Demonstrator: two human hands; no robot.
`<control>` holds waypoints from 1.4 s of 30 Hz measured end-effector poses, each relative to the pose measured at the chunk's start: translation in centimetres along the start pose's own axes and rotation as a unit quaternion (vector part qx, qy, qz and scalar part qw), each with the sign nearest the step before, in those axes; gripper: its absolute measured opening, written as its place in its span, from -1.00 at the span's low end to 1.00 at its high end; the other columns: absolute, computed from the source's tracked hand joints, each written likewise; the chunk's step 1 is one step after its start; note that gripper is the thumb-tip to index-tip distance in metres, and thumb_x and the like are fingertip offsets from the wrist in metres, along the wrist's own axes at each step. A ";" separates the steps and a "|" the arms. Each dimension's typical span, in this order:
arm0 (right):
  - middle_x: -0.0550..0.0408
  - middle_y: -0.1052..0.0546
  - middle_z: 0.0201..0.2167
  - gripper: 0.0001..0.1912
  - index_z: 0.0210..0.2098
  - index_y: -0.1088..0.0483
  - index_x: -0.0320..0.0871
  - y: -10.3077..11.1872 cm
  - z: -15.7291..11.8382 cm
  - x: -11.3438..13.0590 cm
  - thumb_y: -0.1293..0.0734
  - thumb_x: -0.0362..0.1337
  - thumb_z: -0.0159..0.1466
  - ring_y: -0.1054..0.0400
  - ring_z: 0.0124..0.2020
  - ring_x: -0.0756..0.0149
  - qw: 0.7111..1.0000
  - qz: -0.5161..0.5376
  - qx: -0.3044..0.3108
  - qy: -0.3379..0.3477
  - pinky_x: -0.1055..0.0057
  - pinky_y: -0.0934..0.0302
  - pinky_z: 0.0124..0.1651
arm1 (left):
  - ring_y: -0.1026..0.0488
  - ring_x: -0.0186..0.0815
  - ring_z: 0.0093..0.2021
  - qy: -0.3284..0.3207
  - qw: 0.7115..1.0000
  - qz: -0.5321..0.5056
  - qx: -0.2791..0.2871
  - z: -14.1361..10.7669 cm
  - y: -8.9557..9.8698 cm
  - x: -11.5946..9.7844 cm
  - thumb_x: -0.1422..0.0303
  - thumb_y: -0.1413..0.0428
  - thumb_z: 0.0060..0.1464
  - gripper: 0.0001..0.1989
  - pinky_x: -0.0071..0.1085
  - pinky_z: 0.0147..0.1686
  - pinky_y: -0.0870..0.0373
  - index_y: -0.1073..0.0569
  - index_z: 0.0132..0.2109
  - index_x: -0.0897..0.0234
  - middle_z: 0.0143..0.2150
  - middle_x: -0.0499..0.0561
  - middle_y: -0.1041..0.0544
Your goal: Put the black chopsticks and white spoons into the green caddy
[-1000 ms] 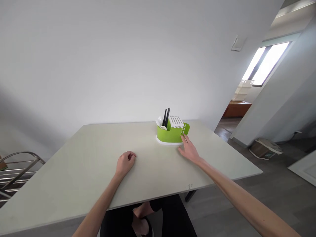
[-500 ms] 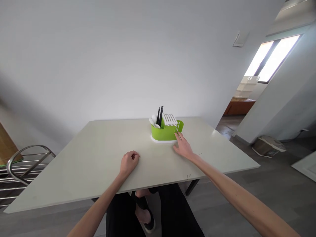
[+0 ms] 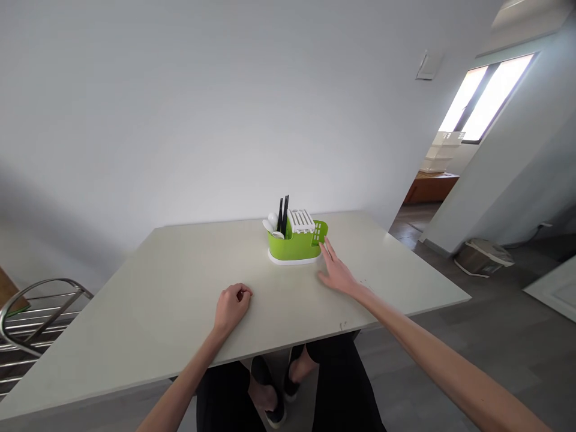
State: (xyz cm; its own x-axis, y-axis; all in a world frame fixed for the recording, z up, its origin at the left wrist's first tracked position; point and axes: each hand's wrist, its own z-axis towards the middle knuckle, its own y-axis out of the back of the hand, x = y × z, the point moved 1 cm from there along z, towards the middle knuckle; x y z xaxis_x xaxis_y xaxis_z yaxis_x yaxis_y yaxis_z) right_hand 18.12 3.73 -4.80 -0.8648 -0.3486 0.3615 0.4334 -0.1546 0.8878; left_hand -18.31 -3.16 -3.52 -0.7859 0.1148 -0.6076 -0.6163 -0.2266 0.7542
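Note:
A green cutlery holder [image 3: 294,248] with a white base stands near the back of the table. White spoons [image 3: 272,221] and black chopsticks [image 3: 283,213] stick up from its left compartment, and a white slotted top [image 3: 301,221] covers its middle. My right hand [image 3: 336,271] is open at the holder's right end, fingers stretched towards it; whether the fingertips touch it I cannot tell. Nearer me, my left hand [image 3: 233,307] rests on the tabletop with curled fingers, nothing visible in it.
The pale table [image 3: 189,270] meets a white wall [image 3: 225,120] at the back. To the left stands a metal rack [image 3: 40,318]. A lidded bin [image 3: 483,257] sits on the floor at right, and my legs are under the table's front edge.
The view has shifted slightly. My right hand's fingers have drawn a little to the right of the holder and spread. My left hand stays curled on the table. My feet have moved.

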 end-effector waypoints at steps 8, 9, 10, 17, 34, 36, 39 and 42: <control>-0.22 0.10 0.58 -0.21 0.56 0.20 -0.21 -3.3 -1.9 -8.1 -0.07 0.01 0.48 0.10 0.55 -0.03 0.991 -0.019 -0.066 -0.112 -0.07 0.04 0.49 | -0.47 -0.20 -0.33 -0.029 1.000 0.003 0.009 0.0 0.1 -0.2 0.32 0.02 0.12 -0.76 -0.29 -0.24 -0.36 -0.54 -0.35 0.16 -0.33 0.00 -0.62; -0.23 0.04 0.56 -0.23 0.55 0.13 -0.22 -3.7 -1.9 -8.6 -0.05 0.02 0.48 0.09 0.55 -0.02 0.990 -0.030 -0.068 -0.124 -0.06 0.09 0.50 | -0.47 -0.20 -0.33 -0.028 1.000 0.001 0.010 0.0 0.2 -0.3 0.32 0.02 0.13 -0.76 -0.29 -0.23 -0.36 -0.54 -0.35 0.16 -0.33 0.00 -0.63; -0.22 -0.02 0.55 -0.26 0.53 0.07 -0.22 -4.1 -1.9 -9.0 -0.04 0.01 0.48 0.08 0.55 0.00 0.988 -0.040 -0.067 -0.132 -0.04 0.12 0.52 | -0.48 -0.20 -0.33 -0.026 1.000 -0.001 0.011 0.0 0.2 -0.3 0.32 0.03 0.13 -0.76 -0.28 -0.22 -0.37 -0.54 -0.35 0.16 -0.32 0.01 -0.63; -0.17 -0.21 0.48 -0.31 0.47 -0.13 -0.20 -5.0 -2.0 -9.1 -0.01 0.02 0.49 0.03 0.54 0.02 0.988 -0.065 -0.054 -0.133 -0.06 0.13 0.52 | -0.47 -0.20 -0.32 -0.034 0.999 -0.001 0.007 -0.1 0.2 -0.3 0.32 0.03 0.13 -0.76 -0.28 -0.22 -0.35 -0.54 -0.34 0.16 -0.34 0.01 -0.61; -0.14 -0.23 0.48 -0.34 0.41 -0.26 -0.25 -4.7 -2.3 -8.5 0.02 -0.04 0.51 -0.03 0.52 0.03 0.985 -0.103 -0.054 -0.130 0.00 0.07 0.52 | -0.44 -0.18 -0.31 -0.081 0.995 -0.014 0.062 -0.9 -0.3 -0.7 0.36 0.04 0.18 -0.79 -0.25 -0.22 -0.36 -0.47 -0.32 0.15 -0.32 0.05 -0.56; -0.11 -0.24 0.47 -0.35 0.41 -0.26 -0.23 -4.8 -2.4 -8.5 0.01 -0.04 0.50 -0.04 0.52 0.05 0.985 -0.099 -0.058 -0.128 0.01 0.08 0.53 | -0.44 -0.19 -0.30 -0.093 0.993 -0.015 0.068 -1.1 -0.3 -1.0 0.36 0.06 0.20 -0.79 -0.25 -0.22 -0.36 -0.46 -0.31 0.16 -0.31 0.05 -0.56; -0.08 -0.25 0.47 -0.34 0.41 -0.27 -0.24 -4.9 -2.6 -8.6 0.01 -0.04 0.50 -0.04 0.51 0.08 0.986 -0.097 -0.061 -0.125 0.04 0.09 0.53 | -0.45 -0.20 -0.28 -0.106 0.990 -0.023 0.087 -1.2 0.0 -1.5 0.38 0.08 0.23 -0.77 -0.27 -0.20 -0.36 -0.45 -0.30 0.17 -0.29 0.04 -0.56; -0.07 -0.25 0.47 -0.34 0.41 -0.27 -0.25 -5.0 -2.6 -8.6 0.01 -0.04 0.51 -0.05 0.51 0.08 0.986 -0.095 -0.064 -0.120 0.05 0.10 0.53 | -0.44 -0.24 -0.32 -0.090 0.990 -0.039 0.097 -1.2 0.2 -1.6 0.38 0.07 0.23 -0.77 -0.32 -0.26 -0.34 -0.47 -0.29 0.17 -0.29 0.02 -0.56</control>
State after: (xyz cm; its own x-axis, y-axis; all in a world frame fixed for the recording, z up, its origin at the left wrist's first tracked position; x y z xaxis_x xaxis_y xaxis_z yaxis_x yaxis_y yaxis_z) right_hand 24.05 5.04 -13.05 -0.9617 -0.0756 0.2633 0.2735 -0.3168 0.9082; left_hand -17.13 -4.60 -2.67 -0.7215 0.2997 -0.6242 -0.6596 -0.0232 0.7513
